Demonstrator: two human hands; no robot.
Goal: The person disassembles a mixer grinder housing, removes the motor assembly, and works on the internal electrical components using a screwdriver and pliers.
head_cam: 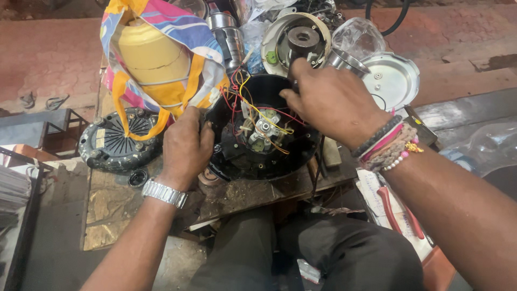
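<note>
Your left hand (186,145) grips the rim of the round black plastic appliance housing (264,129) at its nine o'clock side, fingers curled over the edge and closed on it. The housing lies open side up near the middle of the worn wooden workbench (129,202), with red, yellow and black wires (249,102) looped over the small metal motor part (262,131) inside.

Your right hand (331,99) rests on the housing's rim at about one o'clock, fingers bent down into the shell; you cannot tell from here whether they pinch anything, since the knuckles hide the fingertips.

At ten o'clock from the housing stands a yellow cylinder wrapped in a striped multicoloured bag (161,54). At nine o'clock, beyond your left hand, lies a round black ribbed base plate (116,143). At twelve o'clock sits a cream-rimmed motor shell (296,40), and at two o'clock a shiny round metal lid (390,81). Red-handled pliers (396,213) lie at four o'clock under your right forearm.
</note>
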